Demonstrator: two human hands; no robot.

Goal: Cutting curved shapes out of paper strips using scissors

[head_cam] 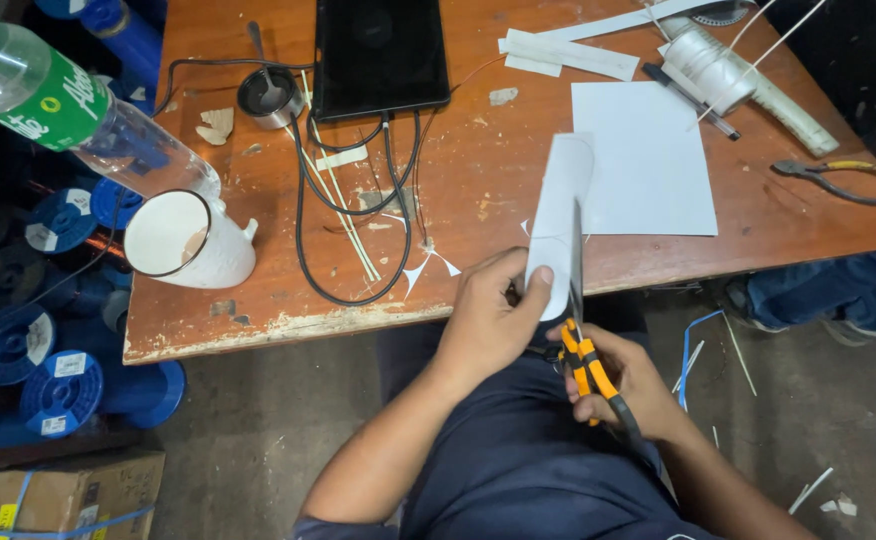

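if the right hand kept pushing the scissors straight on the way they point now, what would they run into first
The right hand aims the scissors up and away, already along the folded white paper strip held by the left hand. Past it, likely the white sheet on the table; depth is unclear.

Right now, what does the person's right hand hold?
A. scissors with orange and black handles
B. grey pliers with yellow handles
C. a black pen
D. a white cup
A: the right hand grips the scissors, whose blade runs up along the white paper strip that the left hand pinches.
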